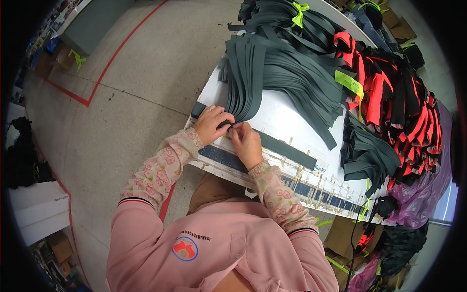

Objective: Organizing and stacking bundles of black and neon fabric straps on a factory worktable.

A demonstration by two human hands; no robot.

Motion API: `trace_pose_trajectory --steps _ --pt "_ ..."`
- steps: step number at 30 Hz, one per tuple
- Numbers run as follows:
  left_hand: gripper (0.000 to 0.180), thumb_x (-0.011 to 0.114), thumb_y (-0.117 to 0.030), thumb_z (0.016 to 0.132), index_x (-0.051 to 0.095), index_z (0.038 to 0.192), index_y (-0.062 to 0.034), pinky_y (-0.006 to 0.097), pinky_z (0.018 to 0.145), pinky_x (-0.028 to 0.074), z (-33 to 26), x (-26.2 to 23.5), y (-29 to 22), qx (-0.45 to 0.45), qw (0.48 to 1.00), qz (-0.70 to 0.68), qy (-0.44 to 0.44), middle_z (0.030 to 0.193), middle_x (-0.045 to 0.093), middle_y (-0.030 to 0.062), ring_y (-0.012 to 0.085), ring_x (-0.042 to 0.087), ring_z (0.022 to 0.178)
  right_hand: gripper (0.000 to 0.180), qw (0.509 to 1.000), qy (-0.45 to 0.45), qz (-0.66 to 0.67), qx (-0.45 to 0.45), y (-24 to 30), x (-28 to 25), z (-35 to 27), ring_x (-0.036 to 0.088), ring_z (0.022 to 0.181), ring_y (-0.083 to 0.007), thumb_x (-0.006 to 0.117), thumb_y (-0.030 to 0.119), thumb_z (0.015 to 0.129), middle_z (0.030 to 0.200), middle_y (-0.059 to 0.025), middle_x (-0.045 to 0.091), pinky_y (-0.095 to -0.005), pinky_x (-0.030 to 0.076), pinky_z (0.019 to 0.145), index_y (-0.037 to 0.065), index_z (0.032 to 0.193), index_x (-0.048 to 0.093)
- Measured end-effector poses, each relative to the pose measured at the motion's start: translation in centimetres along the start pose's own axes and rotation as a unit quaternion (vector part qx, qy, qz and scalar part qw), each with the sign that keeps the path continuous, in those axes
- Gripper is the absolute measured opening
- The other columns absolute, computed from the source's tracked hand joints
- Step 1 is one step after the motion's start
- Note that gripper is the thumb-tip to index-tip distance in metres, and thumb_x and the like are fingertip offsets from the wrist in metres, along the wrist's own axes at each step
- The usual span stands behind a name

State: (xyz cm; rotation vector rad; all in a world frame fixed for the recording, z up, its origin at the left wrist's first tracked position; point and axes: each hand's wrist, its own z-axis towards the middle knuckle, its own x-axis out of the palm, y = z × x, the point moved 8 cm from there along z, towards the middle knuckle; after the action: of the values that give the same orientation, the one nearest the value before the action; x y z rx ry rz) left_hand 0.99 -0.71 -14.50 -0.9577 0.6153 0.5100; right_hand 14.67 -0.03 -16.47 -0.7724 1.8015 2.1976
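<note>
A thick bundle of flat dark grey-green straps [245,73] curves over the white table [284,109], its near ends reaching my fingers. My left hand [212,125] is closed, thumb and fingers pinching a dark strap end at the bundle's tip. Right beside it, my right hand [247,145] pinches at the same spot, fingertips almost touching the left ones. Under both hands a single flat strap [287,152] lies along the table's near side. The exact fold of material between the fingertips is too small to make out.
More straps tied with a yellow-green ribbon [300,14] lie at the far side. A heap of black and coral-red strips [384,92] covers the right side, near a smaller strap bundle [367,151]. Purple plastic [421,194] hangs over the right edge. Grey floor [141,92] lies left.
</note>
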Motion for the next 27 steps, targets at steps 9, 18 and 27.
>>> trace_pose_trajectory --steps 9,18,27 --pt "0.018 0.068 -0.007 0.078 0.064 0.095 -0.0136 0.039 0.08 0.041 -0.1 0.3 0.0 0.015 1.0 -0.004 -0.021 0.09 0.053 0.0082 0.0304 0.053 0.088 0.016 0.984 0.062 0.113 0.126 -3.0 -3.3 -0.9 0.063 0.062 -0.0118 0.056 0.01 0.095 0.077 -0.006 0.065 -0.0249 0.047 0.055 -0.003 0.104 0.06" --pt "0.02 0.068 -0.005 0.078 0.072 0.092 -0.0192 0.038 0.077 0.04 0.1 0.2 -0.4 0.009 1.0 0.001 0.027 0.086 0.048 0.0074 0.0273 0.049 0.083 0.012 0.983 -0.029 0.013 0.18 -8.3 -16.6 -6.3 0.061 0.059 -0.0109 0.058 0.009 0.093 0.068 -0.0071 0.064 -0.0259 0.047 0.053 -0.002 0.099 0.062" --pt "0.025 0.078 -0.014 0.072 0.07 0.096 -0.0171 0.038 0.078 0.04 0.0 0.5 -0.7 0.004 0.998 0.035 0.051 0.091 0.045 0.0073 0.0265 0.047 0.086 0.012 0.99 -0.045 -0.084 0.108 -7.6 -16.4 -7.0 0.063 0.06 -0.0253 0.061 0.008 0.088 0.068 -0.0158 0.064 -0.0333 0.049 0.057 -0.003 0.095 0.062"
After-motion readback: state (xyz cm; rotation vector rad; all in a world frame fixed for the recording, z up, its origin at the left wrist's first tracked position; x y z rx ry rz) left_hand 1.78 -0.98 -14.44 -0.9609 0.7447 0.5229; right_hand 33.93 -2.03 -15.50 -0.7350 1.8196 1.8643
